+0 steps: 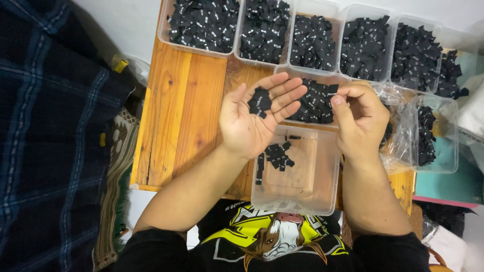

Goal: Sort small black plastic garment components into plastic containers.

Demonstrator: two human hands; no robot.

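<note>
Sorting small black labels at mid-frame over the wooden table (181, 111).
Left hand (252, 118) lies open, labels (260, 102) resting in its palm; right hand (359, 121) pinches shut, contents hidden; best lifted singly above the near-empty tub (322, 201).

Even, fairly bright indoor light, soft shadows, glare on the clear plastic tubs (398, 30) (upper right washed out), slightly soft focus.
</note>
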